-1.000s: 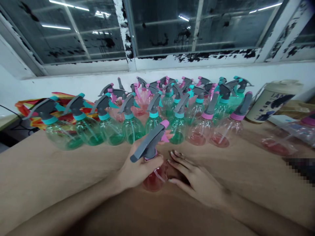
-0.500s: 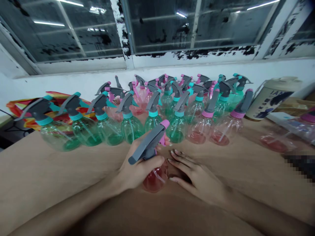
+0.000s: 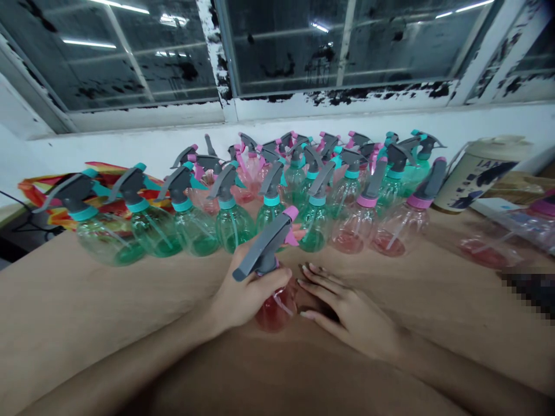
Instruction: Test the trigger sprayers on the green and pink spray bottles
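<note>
My left hand (image 3: 249, 292) is wrapped round the neck of a pink spray bottle (image 3: 274, 312) with a grey trigger head and pink nozzle. The bottle's clear pink base shows below my fingers, near the table's front. My right hand (image 3: 347, 309) lies on the table just right of this bottle, fingers stretched out and holding nothing. Beyond my hands stands a row of spray bottles: several green ones, such as the green spray bottle (image 3: 234, 228), and two pink ones at its right end, one being the pink spray bottle (image 3: 353, 231).
More spray bottles (image 3: 295, 167) crowd behind the row, below the window (image 3: 355, 52). A cream tumbler (image 3: 477, 173) stands at the back right. At the right edge are another pink bottle (image 3: 489, 251) and a pixelated dark object (image 3: 531, 292). A red-yellow wrapper (image 3: 60, 216) lies at the left.
The held spray bottle has shifted slightly right and away from me, its nozzle a little higher in view. My right hand has hardly moved.
</note>
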`<control>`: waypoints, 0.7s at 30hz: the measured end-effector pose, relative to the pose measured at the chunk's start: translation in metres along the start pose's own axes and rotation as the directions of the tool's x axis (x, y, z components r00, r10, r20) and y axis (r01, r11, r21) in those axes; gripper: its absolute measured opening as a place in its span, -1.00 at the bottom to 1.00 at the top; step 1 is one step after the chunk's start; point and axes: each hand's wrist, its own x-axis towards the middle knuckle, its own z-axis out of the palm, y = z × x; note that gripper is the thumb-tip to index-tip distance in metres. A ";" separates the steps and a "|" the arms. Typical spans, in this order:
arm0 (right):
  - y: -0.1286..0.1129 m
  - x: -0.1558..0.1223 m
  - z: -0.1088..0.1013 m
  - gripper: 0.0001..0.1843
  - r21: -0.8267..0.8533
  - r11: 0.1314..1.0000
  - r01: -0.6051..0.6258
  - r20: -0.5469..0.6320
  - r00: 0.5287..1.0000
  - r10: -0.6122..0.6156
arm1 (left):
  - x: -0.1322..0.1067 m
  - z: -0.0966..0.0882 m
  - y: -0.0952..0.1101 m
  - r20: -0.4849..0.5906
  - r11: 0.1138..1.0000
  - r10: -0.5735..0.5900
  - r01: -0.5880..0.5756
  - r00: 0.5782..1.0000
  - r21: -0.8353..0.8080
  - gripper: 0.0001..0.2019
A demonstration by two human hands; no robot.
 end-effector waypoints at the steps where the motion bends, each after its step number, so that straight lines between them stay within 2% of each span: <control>1: 0.000 0.000 0.000 -0.46 0.001 1.000 0.000 0.003 1.000 0.000 | 0.000 0.000 0.000 -0.004 1.000 0.001 -0.002 1.000 -0.010 -0.87; 6: 0.000 0.000 0.000 -0.45 0.000 1.000 -0.002 0.000 1.000 0.002 | 0.001 0.000 0.000 0.013 0.998 0.014 -0.013 1.000 -0.061 -0.65; 12: 0.000 0.000 0.001 -0.47 0.006 1.000 0.003 -0.017 1.000 -0.003 | 0.004 -0.002 0.003 -0.024 0.994 0.083 -0.085 0.996 -0.064 -0.83; 21: 0.000 0.000 0.000 -0.47 0.013 1.000 0.002 -0.019 1.000 -0.002 | 0.002 -0.003 0.008 -0.017 0.994 0.098 -0.099 0.995 -0.043 -0.90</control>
